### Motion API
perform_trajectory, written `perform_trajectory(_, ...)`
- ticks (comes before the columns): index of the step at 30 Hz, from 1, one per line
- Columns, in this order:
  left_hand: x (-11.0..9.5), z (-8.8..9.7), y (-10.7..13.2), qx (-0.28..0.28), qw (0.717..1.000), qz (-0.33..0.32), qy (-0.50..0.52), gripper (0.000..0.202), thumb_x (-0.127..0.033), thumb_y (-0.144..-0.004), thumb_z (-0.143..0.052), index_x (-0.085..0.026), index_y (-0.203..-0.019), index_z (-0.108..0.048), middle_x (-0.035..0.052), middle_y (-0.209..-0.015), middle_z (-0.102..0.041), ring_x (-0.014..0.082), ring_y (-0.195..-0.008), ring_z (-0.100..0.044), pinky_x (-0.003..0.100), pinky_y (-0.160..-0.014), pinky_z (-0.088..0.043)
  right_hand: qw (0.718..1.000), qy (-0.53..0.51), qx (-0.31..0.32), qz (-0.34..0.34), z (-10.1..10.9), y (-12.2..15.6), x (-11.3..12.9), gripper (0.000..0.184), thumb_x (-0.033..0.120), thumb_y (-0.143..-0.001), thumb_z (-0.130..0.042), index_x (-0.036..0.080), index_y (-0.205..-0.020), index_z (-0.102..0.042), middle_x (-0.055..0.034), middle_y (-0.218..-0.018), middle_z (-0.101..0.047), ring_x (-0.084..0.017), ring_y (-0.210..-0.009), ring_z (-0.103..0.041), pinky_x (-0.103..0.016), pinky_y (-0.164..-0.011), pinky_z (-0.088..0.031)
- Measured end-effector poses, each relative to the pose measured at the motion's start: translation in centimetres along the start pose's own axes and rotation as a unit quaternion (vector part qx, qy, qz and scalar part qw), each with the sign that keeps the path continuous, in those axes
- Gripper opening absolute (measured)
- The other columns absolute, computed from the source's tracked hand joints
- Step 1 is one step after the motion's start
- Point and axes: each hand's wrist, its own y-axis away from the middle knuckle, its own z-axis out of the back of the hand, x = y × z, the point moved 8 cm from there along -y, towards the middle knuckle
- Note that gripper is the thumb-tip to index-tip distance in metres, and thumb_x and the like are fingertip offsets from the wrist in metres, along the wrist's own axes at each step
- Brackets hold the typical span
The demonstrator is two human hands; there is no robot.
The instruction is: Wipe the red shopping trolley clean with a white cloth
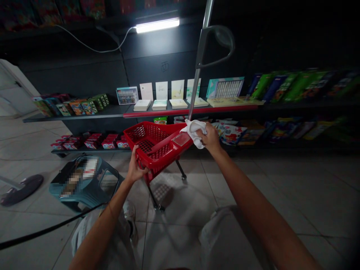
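A red plastic shopping basket [152, 144] on thin wheeled legs stands tilted on the tiled floor in front of me. My left hand [135, 168] grips its near rim, fingers curled over the edge. My right hand [209, 137] is closed on a crumpled white cloth [194, 129] and presses it against the basket's far end, where the grey metal pull handle [201, 52] rises up. My knees in light trousers show at the bottom of the view.
Dark shelves [180, 108] behind hold notebooks, cards and boxed toys under a lit tube lamp [157, 25]. A teal plastic stool [84, 180] stands at my left with a black cable beside it. A fan base [21, 189] lies at far left.
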Motion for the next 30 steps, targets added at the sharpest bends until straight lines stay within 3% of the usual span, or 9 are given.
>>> perform_trajectory(4, 0.4, -0.2, -0.5, 0.001, 1.000, -0.006, 0.004, 0.116, -0.040, -0.068, -0.084, -0.022, -0.164, -0.019, 0.0209, -0.170, -0.026, 0.0365, -0.160, -0.031, 0.055, -0.124, -0.041, 0.999, 0.020, 0.022, -0.019, -0.3, -0.6, -2.2, 0.044, 0.061, -0.091, -0.057, 0.020, -0.096, -0.073, -0.0054, -0.078, -0.068, -0.024, -0.069, -0.061, -0.036, -0.069, -0.049)
perform_trajectory(9, -0.2, 0.3, -0.3, 0.024, 1.000, 0.005, -0.019, 0.119, -0.054, -0.075, -0.082, -0.022, -0.167, -0.014, 0.0217, -0.173, -0.023, 0.0376, -0.162, -0.025, 0.060, -0.129, -0.029, 1.000, 0.011, 0.014, -0.020, -0.9, -0.6, -2.2, 0.044, 0.059, -0.094, -0.053, 0.019, -0.101, -0.072, -0.0079, -0.088, -0.072, -0.025, -0.077, -0.064, -0.036, -0.073, -0.049)
perform_trajectory(12, -4.2, 1.0, 0.0, 0.026, 0.999, -0.026, -0.034, 0.104, -0.065, -0.089, -0.064, -0.021, -0.169, -0.013, 0.0205, -0.175, -0.019, 0.0388, -0.165, -0.014, 0.065, -0.131, -0.018, 1.000, 0.004, -0.001, -0.031, -1.2, -0.4, -2.1, 0.044, 0.060, -0.094, -0.051, 0.020, -0.099, -0.070, -0.0079, -0.089, -0.072, -0.025, -0.080, -0.064, -0.036, -0.074, -0.049)
perform_trajectory(15, -11.0, 1.0, -0.7, 0.002, 0.993, -0.088, -0.078, 0.086, -0.069, -0.096, -0.049, -0.026, -0.167, -0.026, 0.0138, -0.172, -0.032, 0.0381, -0.164, -0.020, 0.066, -0.133, -0.010, 0.999, 0.004, -0.017, -0.036, -1.3, -0.1, -2.0, 0.044, 0.063, -0.093, -0.051, 0.022, -0.090, -0.066, -0.0061, -0.083, -0.068, -0.024, -0.077, -0.061, -0.035, -0.074, -0.049)
perform_trajectory(17, -14.5, -0.8, -2.1, 0.033, 0.986, -0.093, -0.132, 0.070, -0.060, -0.099, -0.051, -0.031, -0.162, -0.039, 0.0110, -0.164, -0.044, 0.0376, -0.158, -0.034, 0.067, -0.133, -0.011, 0.999, 0.003, -0.019, -0.034, -1.4, 0.0, -1.6, 0.041, 0.062, -0.093, -0.052, 0.023, -0.086, -0.063, -0.0053, -0.080, -0.066, -0.024, -0.078, -0.060, -0.035, -0.075, -0.050)
perform_trajectory(20, -16.5, -4.1, -4.9, 0.049, 0.977, -0.056, -0.199, 0.061, -0.060, -0.097, -0.057, -0.029, -0.150, -0.053, 0.0132, -0.145, -0.061, 0.0390, -0.139, -0.057, 0.067, -0.129, -0.023, 0.999, 0.005, -0.017, -0.033, -1.5, 0.2, -0.9, 0.034, 0.056, -0.092, -0.053, 0.024, -0.083, -0.059, -0.0054, -0.080, -0.064, -0.026, -0.081, -0.060, -0.037, -0.078, -0.051)
perform_trajectory(25, -15.5, -9.3, -8.7, 0.038, 0.969, -0.015, -0.243, 0.081, -0.076, -0.089, -0.061, -0.014, -0.141, -0.059, 0.0220, -0.123, -0.067, 0.0463, -0.124, -0.062, 0.066, -0.112, -0.043, 0.999, 0.021, -0.001, -0.026, -1.8, 0.2, 0.1, 0.023, 0.047, -0.088, -0.057, 0.025, -0.082, -0.055, -0.0059, -0.084, -0.062, -0.026, -0.084, -0.058, -0.039, -0.082, -0.049)
perform_trajectory(30, -16.1, -10.2, -9.8, 0.041, 0.955, 0.016, -0.292, 0.072, -0.077, -0.092, -0.054, -0.013, -0.124, -0.064, 0.0197, -0.110, -0.066, 0.0407, -0.115, -0.063, 0.052, -0.096, -0.053, 0.999, 0.016, 0.039, -0.013, -2.2, 0.0, 0.2, 0.018, 0.041, -0.085, -0.058, 0.025, -0.080, -0.050, -0.0043, -0.082, -0.060, -0.024, -0.079, -0.055, -0.035, -0.078, -0.046)
